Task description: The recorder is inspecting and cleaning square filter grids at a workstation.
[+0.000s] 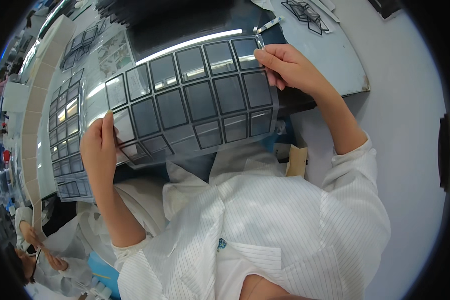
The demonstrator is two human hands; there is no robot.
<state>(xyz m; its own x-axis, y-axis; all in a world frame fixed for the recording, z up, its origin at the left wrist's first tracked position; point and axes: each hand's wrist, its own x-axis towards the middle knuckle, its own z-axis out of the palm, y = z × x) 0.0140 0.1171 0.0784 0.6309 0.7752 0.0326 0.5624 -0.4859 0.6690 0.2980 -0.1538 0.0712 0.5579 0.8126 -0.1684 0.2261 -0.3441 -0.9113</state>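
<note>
A clear plastic sheet (189, 141) with rows of dark-framed rectangular panes is stretched between my two hands, tilted over the near edge of the table. My left hand (99, 145) pinches its left edge, thumb on top. At the upper right corner my right hand (287, 65) grips the sheet between thumb and curled fingers. Light strips reflect across the panes. On the table to the left of my left hand lies a second sheet of the same framed panes (67, 132), its near end reaching the table's edge.
A black stack (135, 12) stands at the back of the table (342, 62). Loose black frames (305, 17) lie at the far right, with more frames (82, 45) at the far left. A white pen-like stick (270, 25) rests beyond the sheet. Another person (50, 250) sits at lower left.
</note>
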